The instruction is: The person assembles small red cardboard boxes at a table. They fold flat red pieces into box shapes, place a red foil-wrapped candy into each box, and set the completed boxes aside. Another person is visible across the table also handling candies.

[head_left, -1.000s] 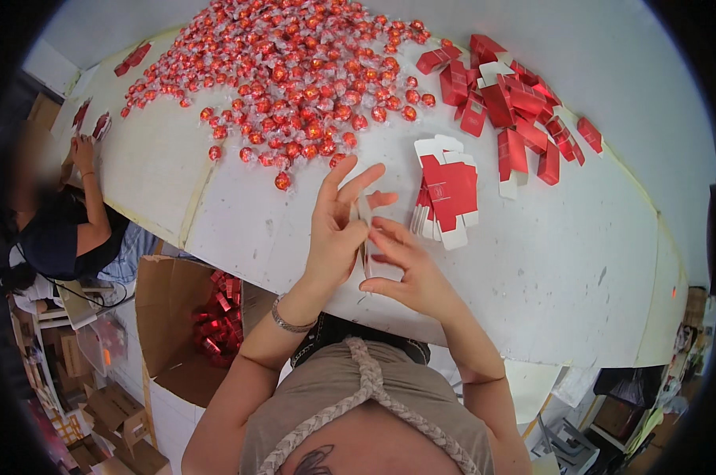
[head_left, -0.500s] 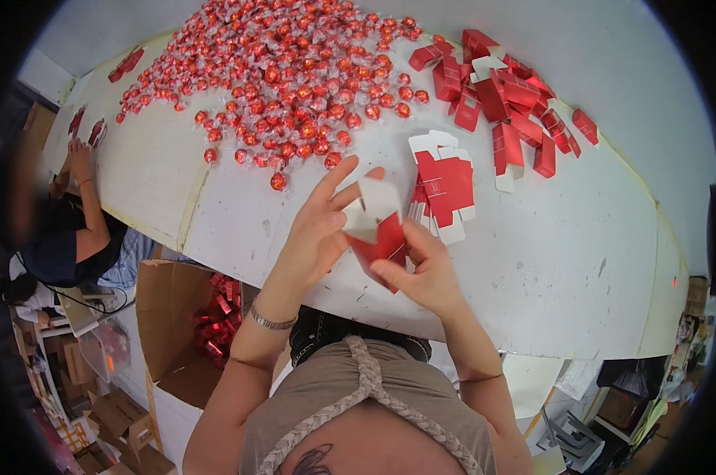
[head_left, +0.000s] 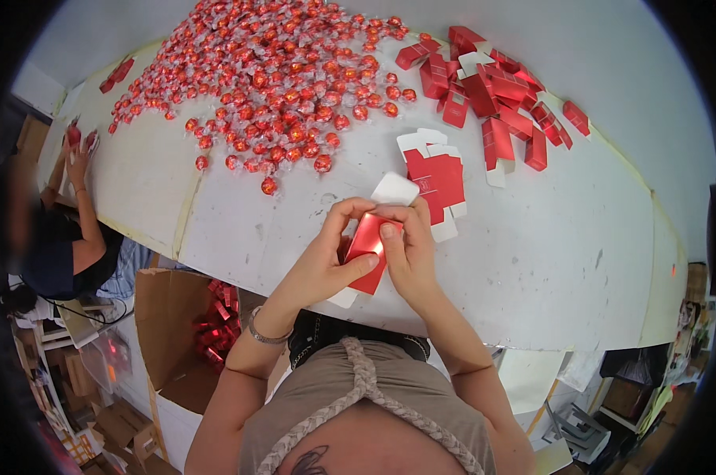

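Observation:
Between my two hands is a small red carton [head_left: 367, 265], tilted, with a white flap standing out at its far end and another at its near end. My left hand [head_left: 333, 257] grips its left side, the thumb lying across the red face. Gripping the right side near the far end is my right hand [head_left: 409, 249], its thumb pressed on the carton. Just beyond my right hand lies a stack of flat red-and-white carton blanks [head_left: 443, 180]. A large heap of red-wrapped candies [head_left: 279, 87] in clear twist wrappers spreads over the table ahead.
Folded red cartons [head_left: 496, 95] lie piled at the far right of the white table [head_left: 548, 253]. Below the table's left front edge stands a cardboard box [head_left: 166, 332] holding shiny red pieces. At the far left, a co-worker's hands [head_left: 77, 158] hold something red.
The carton, upright with its white inside showing, has been turned so a red face shows. Both hands have closed around it; my left fingers were spread before.

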Available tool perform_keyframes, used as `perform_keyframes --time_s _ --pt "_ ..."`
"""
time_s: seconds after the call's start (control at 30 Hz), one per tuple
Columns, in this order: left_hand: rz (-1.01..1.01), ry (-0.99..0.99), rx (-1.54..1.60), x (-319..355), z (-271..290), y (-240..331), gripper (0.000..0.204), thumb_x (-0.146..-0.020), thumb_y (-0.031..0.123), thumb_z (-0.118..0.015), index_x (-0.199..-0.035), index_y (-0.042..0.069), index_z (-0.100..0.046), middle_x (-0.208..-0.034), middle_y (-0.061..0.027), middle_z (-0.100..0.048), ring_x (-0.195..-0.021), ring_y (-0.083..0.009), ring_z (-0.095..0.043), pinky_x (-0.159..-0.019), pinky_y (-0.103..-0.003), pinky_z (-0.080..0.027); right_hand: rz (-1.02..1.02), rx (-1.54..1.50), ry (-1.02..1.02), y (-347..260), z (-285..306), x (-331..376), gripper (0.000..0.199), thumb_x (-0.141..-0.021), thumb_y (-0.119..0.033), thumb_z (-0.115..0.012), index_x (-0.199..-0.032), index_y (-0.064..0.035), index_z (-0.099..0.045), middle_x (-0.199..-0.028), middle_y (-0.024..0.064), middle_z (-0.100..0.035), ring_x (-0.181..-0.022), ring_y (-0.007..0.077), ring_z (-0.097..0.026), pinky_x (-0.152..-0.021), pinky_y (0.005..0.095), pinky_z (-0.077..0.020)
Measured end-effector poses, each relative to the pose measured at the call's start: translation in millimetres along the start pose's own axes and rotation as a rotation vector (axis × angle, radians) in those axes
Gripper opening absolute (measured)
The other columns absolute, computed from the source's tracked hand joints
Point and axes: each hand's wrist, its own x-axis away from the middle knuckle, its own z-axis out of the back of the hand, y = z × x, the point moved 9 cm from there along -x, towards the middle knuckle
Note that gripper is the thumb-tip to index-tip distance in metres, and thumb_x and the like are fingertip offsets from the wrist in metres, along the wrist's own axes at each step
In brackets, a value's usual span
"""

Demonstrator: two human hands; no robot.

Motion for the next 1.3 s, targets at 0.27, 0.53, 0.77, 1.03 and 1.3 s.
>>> perform_keyframes --time_s 0.27,0.53,0.77,1.03,1.3 --pt "0.090 0.081 -0.026 11 -2 -5 0.048 -0.087 0.010 -0.059 -0.128 0.004 -0.035 -0.117 -0.0079 -0.047 -0.096 -0.0098 -0.050 -0.077 -0.025 -0.045 -0.437 -0.548 0.021 5 2 -9 0.018 -0.088 -0.006 -0.058 -0.104 0.0022 -0.062 -0.103 0.0082 -0.063 -0.095 0.0127 -0.058 -0.085 0.0262 -0.0455" --pt "0.000 0.068 0.005 15 -4 -1 0.056 -0.089 0.009 -0.058 -0.134 0.003 -0.025 -0.127 -0.0126 -0.041 -0.110 -0.0144 -0.045 -0.089 -0.029 -0.042 -0.402 -0.339 -0.086 -8 10 -15 0.019 -0.082 -0.007 -0.067 -0.099 0.0010 -0.067 -0.100 0.0091 -0.066 -0.088 0.0119 -0.062 -0.077 0.0240 -0.0502" --pt "0.083 0.039 0.026 14 -10 -6 0.053 -0.089 0.007 -0.056 -0.135 0.004 -0.029 -0.126 -0.0108 -0.040 -0.109 -0.0137 -0.044 -0.088 -0.028 -0.042 -0.531 -0.423 -0.314 15 3 -20 0.016 -0.079 -0.007 -0.069 -0.094 0.0009 -0.068 -0.095 0.0068 -0.065 -0.086 0.0122 -0.060 -0.077 0.0257 -0.0472" --pt "-0.059 0.192 0.062 6 3 1 0.038 -0.089 0.006 -0.056 -0.123 0.004 -0.040 -0.123 -0.0076 -0.045 -0.104 -0.0139 -0.050 -0.086 -0.027 -0.044 -0.536 -0.536 0.092 8 3 -1 0.017 -0.083 -0.008 -0.067 -0.097 -0.0002 -0.066 -0.097 0.0066 -0.063 -0.094 0.0128 -0.059 -0.081 0.0252 -0.0479" --pt "-0.125 0.201 -0.201 3 5 -3 0.034 -0.091 0.008 -0.050 -0.124 0.005 -0.039 -0.144 -0.0163 -0.025 -0.123 -0.0215 -0.039 -0.099 -0.037 -0.037 -0.542 -0.298 -0.234 26 43 -23 0.015 -0.084 -0.010 -0.063 -0.096 -0.0004 -0.062 -0.110 0.0085 -0.060 -0.096 0.0147 -0.059 -0.085 0.0304 -0.0478"
